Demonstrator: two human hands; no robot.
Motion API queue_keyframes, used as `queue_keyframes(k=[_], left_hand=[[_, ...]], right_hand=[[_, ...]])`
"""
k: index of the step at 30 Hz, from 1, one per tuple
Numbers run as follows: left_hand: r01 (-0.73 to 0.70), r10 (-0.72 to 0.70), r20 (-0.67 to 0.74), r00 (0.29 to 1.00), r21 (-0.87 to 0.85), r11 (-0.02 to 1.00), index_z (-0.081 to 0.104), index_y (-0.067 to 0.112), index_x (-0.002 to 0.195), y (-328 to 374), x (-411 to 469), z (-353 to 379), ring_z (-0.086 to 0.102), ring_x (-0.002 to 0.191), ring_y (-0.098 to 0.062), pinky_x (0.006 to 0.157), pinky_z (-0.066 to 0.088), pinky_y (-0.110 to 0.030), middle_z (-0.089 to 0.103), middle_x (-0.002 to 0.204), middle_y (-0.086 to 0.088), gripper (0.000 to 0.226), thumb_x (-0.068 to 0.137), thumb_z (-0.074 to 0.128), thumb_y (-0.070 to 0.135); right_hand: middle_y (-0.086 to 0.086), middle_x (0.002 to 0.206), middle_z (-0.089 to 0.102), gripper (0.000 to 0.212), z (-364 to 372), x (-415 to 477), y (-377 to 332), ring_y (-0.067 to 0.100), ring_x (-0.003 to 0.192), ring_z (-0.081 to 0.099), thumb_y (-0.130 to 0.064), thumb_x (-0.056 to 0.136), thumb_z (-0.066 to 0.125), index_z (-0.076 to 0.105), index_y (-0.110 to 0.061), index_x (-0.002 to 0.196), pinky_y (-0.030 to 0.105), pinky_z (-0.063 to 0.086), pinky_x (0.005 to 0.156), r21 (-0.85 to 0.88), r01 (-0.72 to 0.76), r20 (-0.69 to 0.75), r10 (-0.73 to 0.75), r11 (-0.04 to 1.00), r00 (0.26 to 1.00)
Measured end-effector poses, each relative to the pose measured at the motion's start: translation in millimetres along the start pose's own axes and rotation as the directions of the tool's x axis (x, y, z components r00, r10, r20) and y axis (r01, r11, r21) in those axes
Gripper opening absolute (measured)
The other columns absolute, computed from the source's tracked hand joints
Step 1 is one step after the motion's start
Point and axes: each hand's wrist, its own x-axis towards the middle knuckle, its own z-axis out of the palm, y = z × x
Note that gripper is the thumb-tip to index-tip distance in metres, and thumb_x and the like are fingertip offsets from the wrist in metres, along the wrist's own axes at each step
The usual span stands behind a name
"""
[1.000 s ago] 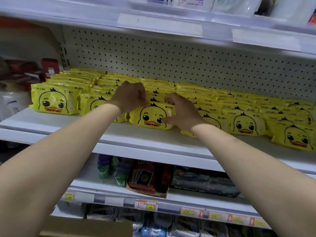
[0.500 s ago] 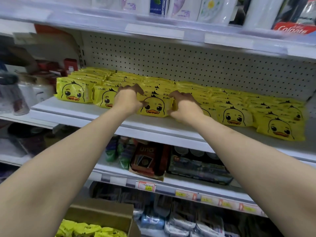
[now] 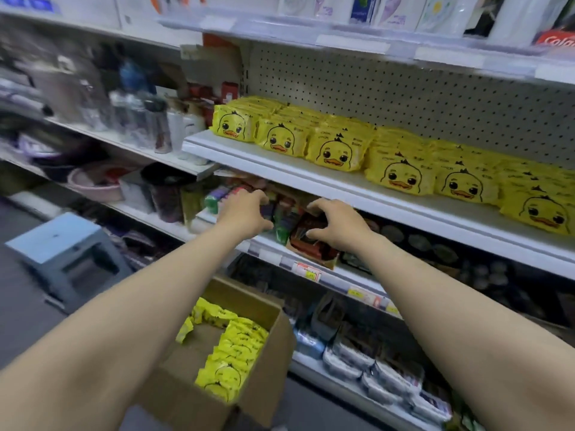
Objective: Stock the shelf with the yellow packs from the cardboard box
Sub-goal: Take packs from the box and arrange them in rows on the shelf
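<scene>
yellow packs (image 3: 336, 150) are standing in rows on the shelf (image 3: 280, 169), set back from its front edge and leaving a bare strip there. below the shelf, more are lying in the open cardboard box (image 3: 273, 309), crowding its right side. both arms are reaching out beneath the shelf's edge, with the left hand (image 3: 245, 213) and right hand (image 3: 336, 222) apart, loosely curled and gripping nothing.

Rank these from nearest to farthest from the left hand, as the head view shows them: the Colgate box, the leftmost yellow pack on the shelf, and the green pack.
1. Green pack: on the lower shelf, just to the right of the left hand.
2. Leftmost yellow pack: one shelf up, above the hand.
3. Colgate box: on the top shelf, at the far right.
</scene>
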Motion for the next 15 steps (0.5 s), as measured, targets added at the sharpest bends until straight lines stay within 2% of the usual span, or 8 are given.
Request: queue_keyframes(k=[7,15], left_hand=[[0.177,-0.183,0.108,0.977,0.062,0.982,0.056,0.029,0.127,-68.4,-60.9,18.8,0.046,0.122,-0.033,0.095,0.048,-0.045,0.048,0.133,-0.01,0.056,0.077,0.077,0.041],[0.249,-0.26,0.293,0.92,0.075,0.966,0.054,0.031,0.13,-152.2,-57.8,67.6,0.045,0.126,-0.034,0.097,0.045,-0.044,0.048,0.136,-0.008,0.058,0.078,0.077,0.044]], right_hand=[[0.007,0.131,0.054,0.063,71.1,-14.9,-47.7,0.03,0.121,0.052,-0.045,0.082,0.075,0.05,-0.029,0.138,0.041,0.048,0.095,0.038,0.03,0.154,-0.035,0.999,0.987],[0.006,0.134,0.058,0.067,160.4,18.6,-76.8,0.028,0.125,0.054,-0.047,0.078,0.078,0.052,-0.029,0.137,0.039,0.046,0.1,0.054,-0.035,0.289,0.017,0.998,0.957]])
